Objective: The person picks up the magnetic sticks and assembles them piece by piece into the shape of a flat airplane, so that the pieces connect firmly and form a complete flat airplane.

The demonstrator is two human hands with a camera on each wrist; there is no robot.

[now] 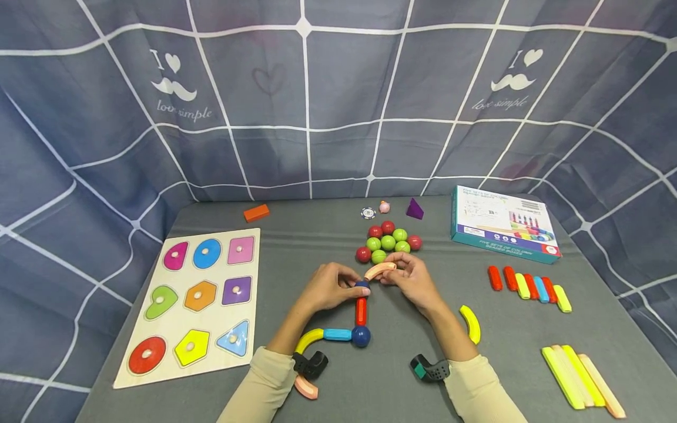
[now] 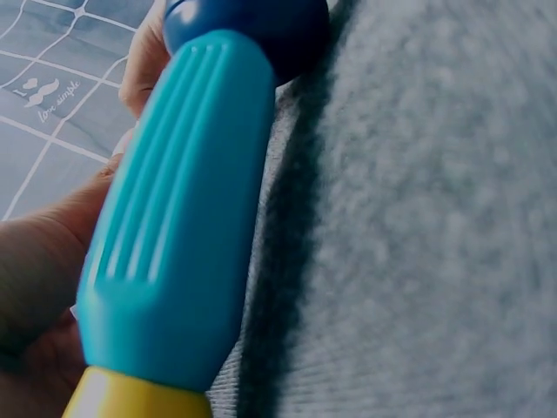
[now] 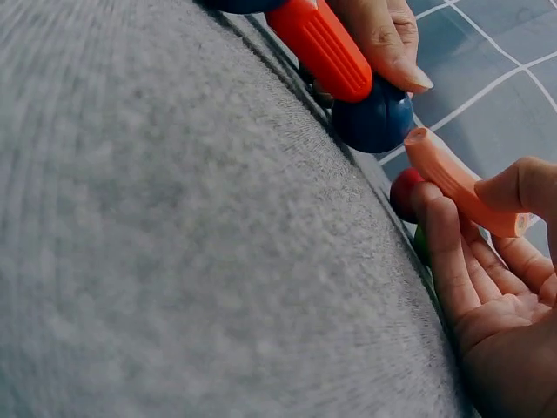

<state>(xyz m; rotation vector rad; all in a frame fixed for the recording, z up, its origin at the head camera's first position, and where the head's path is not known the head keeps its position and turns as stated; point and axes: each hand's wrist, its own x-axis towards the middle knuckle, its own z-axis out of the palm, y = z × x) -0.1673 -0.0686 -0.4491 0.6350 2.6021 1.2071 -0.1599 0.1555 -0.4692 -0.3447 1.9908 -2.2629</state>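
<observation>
My left hand (image 1: 334,286) pinches a dark blue ball (image 3: 374,120) between thumb and fingers. Below that ball a red stick (image 1: 361,311) runs to a second dark blue ball (image 1: 361,336) on the table. From there a light blue stick (image 1: 337,334) joins a yellow curved stick (image 1: 309,338); a peach curved stick (image 1: 306,388) shows past my left wrist, which hides part of the chain. Between thumb and fingers, my right hand (image 1: 415,279) holds another peach curved stick (image 1: 379,269). Its far end is right at the upper ball.
Red and green balls (image 1: 388,242) cluster just beyond my hands. A shape puzzle board (image 1: 211,326) lies left. On the right are a loose yellow curved stick (image 1: 471,324), short sticks (image 1: 531,286), long sticks (image 1: 573,376) and a box (image 1: 505,223). An orange block (image 1: 256,213) sits at the back.
</observation>
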